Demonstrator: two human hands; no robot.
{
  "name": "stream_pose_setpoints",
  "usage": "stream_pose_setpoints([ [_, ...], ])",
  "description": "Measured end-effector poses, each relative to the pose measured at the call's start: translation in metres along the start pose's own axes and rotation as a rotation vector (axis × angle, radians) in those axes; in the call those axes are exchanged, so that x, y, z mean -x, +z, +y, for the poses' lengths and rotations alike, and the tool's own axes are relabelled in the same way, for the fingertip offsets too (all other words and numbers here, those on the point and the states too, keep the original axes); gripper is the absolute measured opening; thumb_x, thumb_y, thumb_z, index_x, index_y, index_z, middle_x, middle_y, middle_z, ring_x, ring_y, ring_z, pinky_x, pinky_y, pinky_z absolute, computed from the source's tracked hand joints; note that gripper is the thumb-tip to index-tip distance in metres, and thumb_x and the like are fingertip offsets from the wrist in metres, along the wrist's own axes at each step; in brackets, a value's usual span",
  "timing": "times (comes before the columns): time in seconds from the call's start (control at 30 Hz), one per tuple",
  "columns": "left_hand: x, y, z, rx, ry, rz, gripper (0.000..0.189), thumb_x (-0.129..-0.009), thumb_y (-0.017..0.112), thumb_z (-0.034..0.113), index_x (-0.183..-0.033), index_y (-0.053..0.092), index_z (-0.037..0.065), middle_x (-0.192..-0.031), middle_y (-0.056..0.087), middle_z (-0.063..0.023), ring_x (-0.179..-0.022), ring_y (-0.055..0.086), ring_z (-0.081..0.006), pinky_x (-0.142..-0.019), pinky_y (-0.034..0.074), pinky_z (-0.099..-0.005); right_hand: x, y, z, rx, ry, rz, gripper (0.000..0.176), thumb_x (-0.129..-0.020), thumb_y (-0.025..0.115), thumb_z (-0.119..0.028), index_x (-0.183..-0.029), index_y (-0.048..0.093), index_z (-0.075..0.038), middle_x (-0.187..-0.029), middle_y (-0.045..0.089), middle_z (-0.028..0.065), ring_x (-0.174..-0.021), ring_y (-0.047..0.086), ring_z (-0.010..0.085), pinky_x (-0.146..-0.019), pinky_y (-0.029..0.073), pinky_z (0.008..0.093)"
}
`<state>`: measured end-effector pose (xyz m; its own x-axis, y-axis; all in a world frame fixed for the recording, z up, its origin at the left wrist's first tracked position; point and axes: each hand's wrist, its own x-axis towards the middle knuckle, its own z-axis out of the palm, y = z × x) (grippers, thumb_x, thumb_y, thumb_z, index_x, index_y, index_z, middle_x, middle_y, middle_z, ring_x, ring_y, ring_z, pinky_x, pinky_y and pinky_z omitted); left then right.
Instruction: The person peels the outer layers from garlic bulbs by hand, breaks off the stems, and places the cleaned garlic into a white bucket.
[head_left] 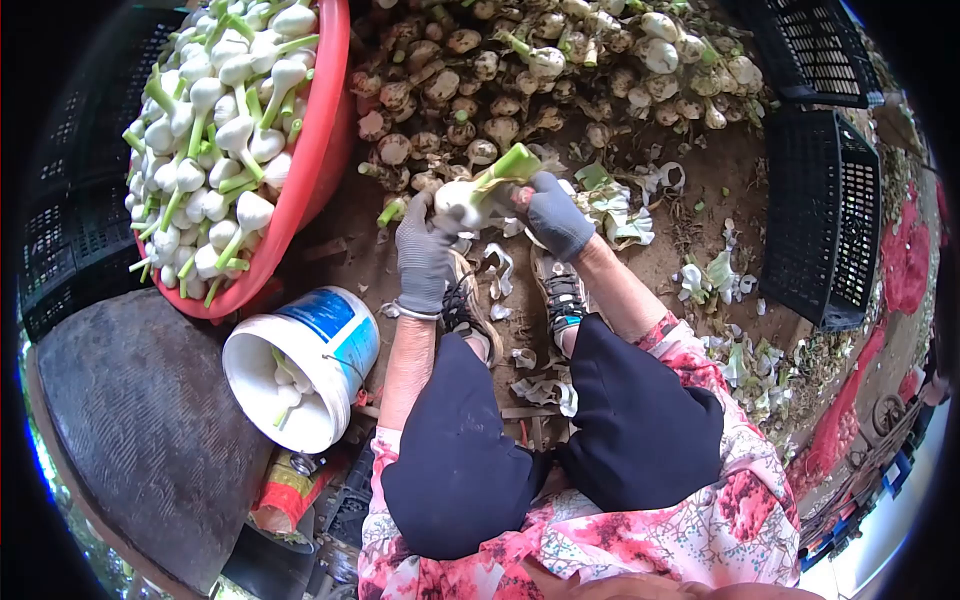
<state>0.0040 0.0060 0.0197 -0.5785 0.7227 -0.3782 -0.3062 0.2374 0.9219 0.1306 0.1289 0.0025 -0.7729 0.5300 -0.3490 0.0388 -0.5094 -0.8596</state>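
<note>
ground [690, 250]: bare dirt, everything's sitting right on it

dirty pile [520, 70]: big heap of unpeeled bulbs with muddy skins, spread across the top, just past the hands

red basin [325, 150]: top left, stacked high with clean white bulbs, green stalks poking out every which way

black crates [820, 220]: two of them off to the right, well apart from the hands; can't tell what's inside

white bucket [330, 340]: blue label, tipped toward the camera, just beside the left knee and right under the basin; only a few white bulbs in it

left hand [425, 255]: grey glove, fingers wrapped around the bulb from the left side and underneath

right hand [555, 215]: darker grey glove, fingertips clamped on the bulb's right side

bulb [470, 195]: white, fat green stalk pointing up and to the right, held between both hands above the feet, in front of the dirty pile

peel scraps [620, 215]: pale skins and green bits scattered around the shoes and out to the right
</note>
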Motion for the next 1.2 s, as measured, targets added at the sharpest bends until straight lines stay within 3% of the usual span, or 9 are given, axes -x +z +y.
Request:
stream_pose_setpoints([
  [0.03, -0.002, 0.002, 0.002, -0.393, 0.199, 0.066, 0.043, -0.079, 0.069, 0.023, -0.11, 0.056, -0.004, -0.098, 0.061, -0.0107, -0.087, 0.06, -0.0137, -0.075, 0.05, -0.0263, 0.001, -0.001, -0.003, 0.054, 0.042, 0.048, 0.025, -0.088, 0.057, -0.015, -0.107, 0.061, 0.0, -0.089, 0.064, 0.0024, -0.075, 0.058, 0.0076, -0.073, 0.046, 0.0187],
  [0.2, 0.003, -0.008, 0.023, 0.431, -0.085, -0.272, 0.047, -0.074, 0.067, 0.004, -0.117, 0.051, -0.006, -0.107, 0.059, -0.0121, -0.096, 0.06, -0.0192, -0.085, 0.05, -0.0286, 0.002, -0.018, 0.012, -0.484, 0.145, -0.178, 0.035, -0.086, 0.058, -0.031, -0.099, 0.059, 0.001, -0.094, 0.061, 0.0059, -0.083, 0.057, 0.0138, -0.076, 0.045, 0.0264],
  [0.33, -0.006, -0.016, 0.015, 0.379, -0.181, -0.152, 0.036, -0.08, 0.061, 0.0, -0.114, 0.053, -0.005, -0.103, 0.061, -0.0121, -0.091, 0.062, -0.0169, -0.081, 0.051, -0.0283, 0.001, -0.021, 0.01, -0.452, 0.138, -0.209, 0.026, -0.087, 0.052, -0.022, -0.096, 0.057, 0.002, -0.087, 0.06, 0.0034, -0.075, 0.054, 0.0123, -0.066, 0.045, 0.0252],
  [0.63, -0.014, -0.006, 0.0, 0.653, -0.105, -0.015, 0.021, -0.087, 0.06, 0.014, -0.101, 0.061, -0.003, -0.096, 0.064, -0.0097, -0.09, 0.062, -0.017, -0.08, 0.051, -0.0295, -0.018, -0.041, 0.036, 0.812, -0.135, 0.347, 0.018, -0.079, 0.054, -0.008, -0.095, 0.059, -0.001, -0.088, 0.061, 0.0225, -0.082, 0.06, 0.0377, -0.07, 0.046, 0.0403],
  [0.73, -0.012, -0.007, 0.008, 0.712, -0.163, -0.041, 0.019, -0.088, 0.058, 0.012, -0.101, 0.06, -0.002, -0.1, 0.063, -0.0092, -0.091, 0.061, -0.0167, -0.079, 0.052, -0.0291, -0.008, -0.043, 0.014, 1.222, 0.057, -0.005, 0.042, -0.075, 0.058, -0.006, -0.117, 0.053, -0.006, -0.1, 0.062, 0.0188, -0.096, 0.059, 0.0359, -0.081, 0.047, 0.0402],
  [0.87, -0.015, -0.009, -0.012, 0.629, -0.143, 0.094, 0.012, -0.087, 0.06, 0.01, -0.096, 0.059, 0.002, -0.089, 0.063, -0.0067, -0.081, 0.062, -0.0156, -0.074, 0.053, -0.029, 0.002, -0.027, -0.009, 1.185, -0.207, 0.103, 0.055, -0.072, 0.068, -0.019, -0.123, 0.05, -0.01, -0.121, 0.052, 0.016, -0.104, 0.055, 0.0364, -0.087, 0.047, 0.042],
  [0.97, -0.016, -0.01, -0.023, 0.515, -0.016, 0.088, 0.014, -0.087, 0.06, 0.01, -0.099, 0.059, 0.002, -0.086, 0.063, -0.0064, -0.078, 0.062, -0.0157, -0.071, 0.053, -0.0283, 0.0, 0.008, -0.025, 0.44, -0.064, -0.027, 0.057, -0.074, 0.067, -0.022, -0.127, 0.048, -0.009, -0.108, 0.06, 0.0161, -0.094, 0.061, 0.0248, -0.083, 0.048, 0.0336],
  [1.0, -0.015, -0.005, -0.016, 0.492, -0.008, 0.1, 0.016, -0.087, 0.059, 0.01, -0.1, 0.058, 0.002, -0.086, 0.063, -0.0069, -0.078, 0.063, -0.0173, -0.069, 0.054, -0.0292, 0.002, 0.017, -0.032, 0.605, -0.048, -0.056, 0.043, -0.081, 0.065, -0.014, -0.12, 0.052, -0.003, -0.102, 0.062, 0.01, -0.094, 0.058, 0.0123, -0.082, 0.046, 0.0263],
  [1.2, -0.009, -0.012, 0.009, 0.812, -0.098, 0.025, 0.032, -0.094, 0.045, 0.028, -0.105, 0.055, -0.001, -0.099, 0.061, -0.0153, -0.091, 0.062, -0.0303, -0.075, 0.055, -0.0427, -0.005, -0.026, 0.016, 1.095, 0.074, -0.208, 0.025, -0.078, 0.05, 0.003, -0.098, 0.061, -0.005, -0.082, 0.063, 0.0087, -0.078, 0.06, 0.0173, -0.07, 0.048, 0.029],
])
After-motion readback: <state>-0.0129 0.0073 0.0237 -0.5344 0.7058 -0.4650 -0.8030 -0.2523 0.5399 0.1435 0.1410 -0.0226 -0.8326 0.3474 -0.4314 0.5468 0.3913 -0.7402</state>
